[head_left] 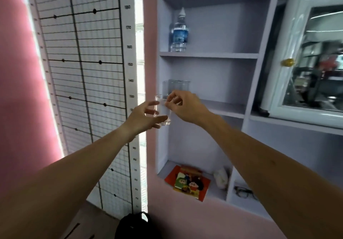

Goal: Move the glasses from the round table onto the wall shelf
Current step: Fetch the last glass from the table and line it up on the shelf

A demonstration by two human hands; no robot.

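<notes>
A small clear glass point(163, 111) hangs in the air in front of the lilac wall shelf point(224, 106). My right hand point(187, 106) pinches its rim from the right. My left hand point(143, 118) cups its lower part from the left, thumb under the base. Behind the held glass, a few clear glasses point(176, 88) stand together at the left end of the middle shelf board. The round table is out of view.
A water bottle point(178, 32) stands on the shelf above. A red cartoon-printed packet point(187, 182), a white wad point(220, 178) and spectacles point(243, 192) lie on the lowest boards. A white glazed cabinet door point(300, 67) hangs open at right. A black bag point(137, 225) sits below.
</notes>
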